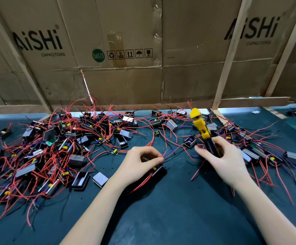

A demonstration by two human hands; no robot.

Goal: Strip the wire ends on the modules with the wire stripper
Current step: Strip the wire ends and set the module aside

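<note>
Head view: left hand [140, 163] pinches module [158, 171] wires; right hand [221, 160] grips wire stripper [201, 126].

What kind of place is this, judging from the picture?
Probably a small electronics assembly workshop: a heap of wired modules lies on the dark bench, the right hand holds a wire stripper, and capacitor cartons form the wall.

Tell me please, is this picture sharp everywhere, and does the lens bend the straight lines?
Head view: the wire stripper and the right hand look slightly motion-blurred; the left hand and the pile of modules are sharper. The wooden battens lean outward, a wide-angle effect. Lighting is soft, with a bright strip at the table's far edge.
</note>
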